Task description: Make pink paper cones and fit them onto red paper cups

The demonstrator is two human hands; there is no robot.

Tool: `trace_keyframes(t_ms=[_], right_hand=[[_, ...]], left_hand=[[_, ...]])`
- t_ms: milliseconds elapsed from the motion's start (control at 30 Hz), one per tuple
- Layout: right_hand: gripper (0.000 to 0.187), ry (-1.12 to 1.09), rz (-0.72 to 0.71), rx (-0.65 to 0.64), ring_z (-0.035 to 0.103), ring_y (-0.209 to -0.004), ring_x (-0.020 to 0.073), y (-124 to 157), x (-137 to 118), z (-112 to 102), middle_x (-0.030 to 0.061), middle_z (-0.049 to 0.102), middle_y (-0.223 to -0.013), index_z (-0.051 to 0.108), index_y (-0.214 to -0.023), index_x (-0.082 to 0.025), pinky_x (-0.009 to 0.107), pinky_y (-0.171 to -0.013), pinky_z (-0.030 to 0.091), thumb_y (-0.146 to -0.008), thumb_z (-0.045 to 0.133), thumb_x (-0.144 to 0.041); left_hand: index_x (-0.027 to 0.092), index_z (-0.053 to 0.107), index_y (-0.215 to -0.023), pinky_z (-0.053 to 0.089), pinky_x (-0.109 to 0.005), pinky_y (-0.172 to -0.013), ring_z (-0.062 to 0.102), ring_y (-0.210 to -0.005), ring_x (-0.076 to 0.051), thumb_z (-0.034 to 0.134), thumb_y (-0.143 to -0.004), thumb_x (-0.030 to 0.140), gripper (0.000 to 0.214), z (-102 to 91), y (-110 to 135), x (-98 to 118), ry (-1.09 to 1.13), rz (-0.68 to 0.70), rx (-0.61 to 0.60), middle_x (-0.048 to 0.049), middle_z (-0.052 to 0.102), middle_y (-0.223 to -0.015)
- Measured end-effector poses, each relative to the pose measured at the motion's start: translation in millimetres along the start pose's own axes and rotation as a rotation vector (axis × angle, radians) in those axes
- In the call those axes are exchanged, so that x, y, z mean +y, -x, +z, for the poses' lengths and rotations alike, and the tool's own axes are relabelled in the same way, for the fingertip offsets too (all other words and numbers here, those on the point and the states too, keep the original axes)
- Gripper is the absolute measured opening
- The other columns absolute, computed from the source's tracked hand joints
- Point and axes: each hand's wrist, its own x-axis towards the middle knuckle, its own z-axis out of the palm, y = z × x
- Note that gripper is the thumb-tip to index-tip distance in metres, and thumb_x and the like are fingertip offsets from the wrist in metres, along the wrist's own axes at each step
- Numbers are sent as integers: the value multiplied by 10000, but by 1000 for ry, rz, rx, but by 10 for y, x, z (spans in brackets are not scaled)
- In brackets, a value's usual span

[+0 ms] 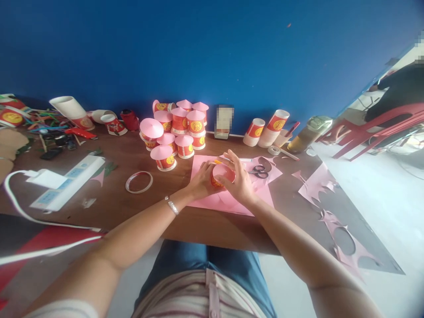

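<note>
Over the middle of the pink paper sheet (212,202), my left hand (204,182) is wrapped round the side of a red paper cup (217,183). A round pink paper top (224,170) covers the cup's upper end. My right hand (241,182) curves over this top, thumb at the near side and fingers at the far side. Part of the cup is hidden behind both hands. Black-handled scissors (260,171) lie on the sheet, just right of my right hand. A yellow-orange item (217,162) shows partly behind my fingers.
Several red cups with pink cone tops (179,120) stand back left. A tape roll (139,182) and power strip (68,183) lie left. Stacked cups (274,128), a bottle (309,132) and paper scraps (344,238) are right. A person sits on a red chair (394,126).
</note>
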Motion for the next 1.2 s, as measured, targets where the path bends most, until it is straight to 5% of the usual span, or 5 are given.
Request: trace_keyframes(t_ms=[300, 667, 933, 1200], right_hand=[[812, -18, 23, 11, 557, -1484, 341, 33, -2, 89, 153, 711, -1436, 324, -1645, -252, 648, -1234, 428, -956, 734, -383], [827, -74, 118, 51, 584, -1465, 325, 40, 33, 163, 151, 729, -1412, 355, -1628, -242, 652, -1243, 428, -923, 772, -353], [809, -96, 41, 43, 559, -1485, 331, 50, 109, 127, 187, 623, -1541, 304, -1639, -250, 636, -1240, 422, -990, 690, -540], [674, -97, 80, 56, 559, -1489, 305, 87, 172, -17, 182, 626, -1537, 308, -1631, -256, 606, -1226, 450, -1068, 566, -523]], left_hand=[[202, 444, -1324, 594, -581, -978, 659, -1108, -347, 908, -709, 258, 773, 48, 34, -48, -121, 46, 109, -112, 626, -1169], [208, 488, -1347, 517, -598, -1116, 614, -1279, -390, 914, -705, 326, 779, -1, -36, 72, -69, -162, -65, -146, 642, -1271], [214, 450, -1459, 492, -557, -1177, 546, -1400, -371, 941, -668, 462, 963, 22, 33, -34, 32, -320, -134, -161, 577, -1421], [240, 434, -1553, 465, -604, -1210, 437, -1533, -434, 955, -610, 522, 1113, -272, -54, 31, 105, -399, -273, -192, 491, -1619]])
